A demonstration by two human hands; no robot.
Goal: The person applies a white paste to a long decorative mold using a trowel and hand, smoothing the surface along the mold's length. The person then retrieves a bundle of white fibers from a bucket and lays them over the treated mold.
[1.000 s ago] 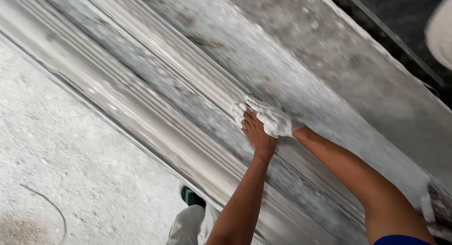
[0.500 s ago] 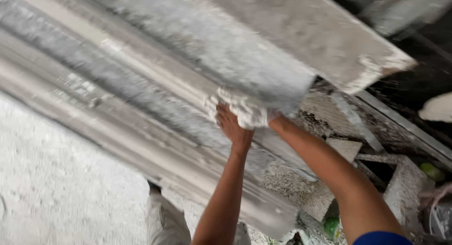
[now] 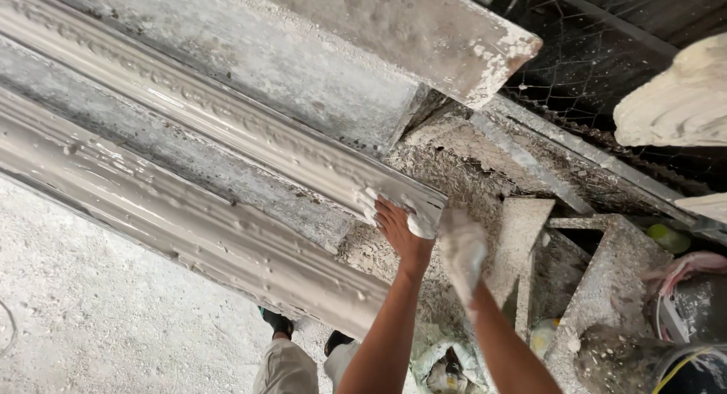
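Left hand (image 3: pixel 397 227) presses the moulding's end (image 3: pixel 394 193) — plastered right hand (image 3: pixel 462 250) just beside.

Left hand (image 3: pixel 397 226): flat on end of long plaster moulding (image 3: pixel 227 121), fingers w/ wet plaster. Right hand (image 3: pixel 462 246): plaster-coated, just beside, off moulding. Lower moulding (image 3: pixel 189 227) runs parallel.

long wet plaster moulding (image 3: pixel 250 136), lying diagonally

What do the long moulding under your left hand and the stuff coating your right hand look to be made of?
Moulding: likely cast plaster, wet and glossy grey-white, its surface smeared and rippled. Left hand presses its end. Right hand: coated in thick, matte white paste, probably the same plaster; it clings in lumps.
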